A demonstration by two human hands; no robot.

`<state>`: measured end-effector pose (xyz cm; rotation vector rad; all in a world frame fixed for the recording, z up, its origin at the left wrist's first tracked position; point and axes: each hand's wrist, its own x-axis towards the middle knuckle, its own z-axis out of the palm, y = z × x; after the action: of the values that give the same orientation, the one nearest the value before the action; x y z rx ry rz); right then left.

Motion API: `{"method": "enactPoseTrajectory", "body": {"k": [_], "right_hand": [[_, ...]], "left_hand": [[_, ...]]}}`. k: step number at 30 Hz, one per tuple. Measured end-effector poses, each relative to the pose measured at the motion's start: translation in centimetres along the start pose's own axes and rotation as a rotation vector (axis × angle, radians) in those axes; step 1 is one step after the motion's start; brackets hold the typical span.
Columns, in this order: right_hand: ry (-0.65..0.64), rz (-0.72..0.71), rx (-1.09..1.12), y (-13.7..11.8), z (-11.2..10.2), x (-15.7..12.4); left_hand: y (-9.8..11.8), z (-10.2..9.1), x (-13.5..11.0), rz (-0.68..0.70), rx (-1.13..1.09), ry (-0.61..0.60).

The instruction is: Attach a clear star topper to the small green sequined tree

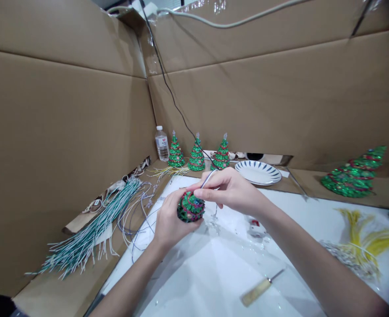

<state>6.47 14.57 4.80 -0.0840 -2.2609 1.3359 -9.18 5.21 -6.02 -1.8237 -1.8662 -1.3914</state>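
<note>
My left hand (168, 220) is wrapped round a small green sequined tree (190, 207) with red trim, held over the white table top (214, 268) with its base turned toward me. My right hand (229, 189) pinches a thin white wire (208, 178) at the top edge of that tree, fingers pressed together. Both forearms reach in from the bottom of the view.
Three finished little trees (196, 155) and a water bottle (162, 143) stand at the back. A blue-rimmed plate (258, 172) lies beside them. Green and white wires (95, 224) fan out at left. A bigger tree (353, 176), yellow strands (369, 240) and a small tool (258, 290) lie right. Cardboard walls surround.
</note>
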Motion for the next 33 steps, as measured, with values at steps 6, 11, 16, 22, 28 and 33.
{"method": "enactPoseTrajectory", "body": {"k": [6,11,16,22,28,33], "right_hand": [[0.020,0.093,0.147,0.33,-0.35,0.10],[0.018,0.099,0.234,0.46,-0.39,0.26],[-0.013,0.025,0.187,0.57,-0.65,0.24],[0.003,-0.005,0.162,0.79,-0.77,0.24],[-0.069,-0.002,0.148,0.80,-0.69,-0.03],[-0.055,-0.007,0.155,0.91,-0.79,0.02]], "left_hand": [[0.01,0.01,0.05,0.008,-0.021,-0.065],[-0.30,0.01,-0.03,-0.015,-0.013,-0.093],[-0.10,-0.23,0.07,-0.036,-0.071,-0.097],[-0.05,-0.31,0.13,-0.043,-0.092,-0.143],[-0.61,-0.09,-0.13,-0.023,-0.066,-0.107],[-0.59,-0.20,-0.12,-0.019,-0.070,-0.110]]}}
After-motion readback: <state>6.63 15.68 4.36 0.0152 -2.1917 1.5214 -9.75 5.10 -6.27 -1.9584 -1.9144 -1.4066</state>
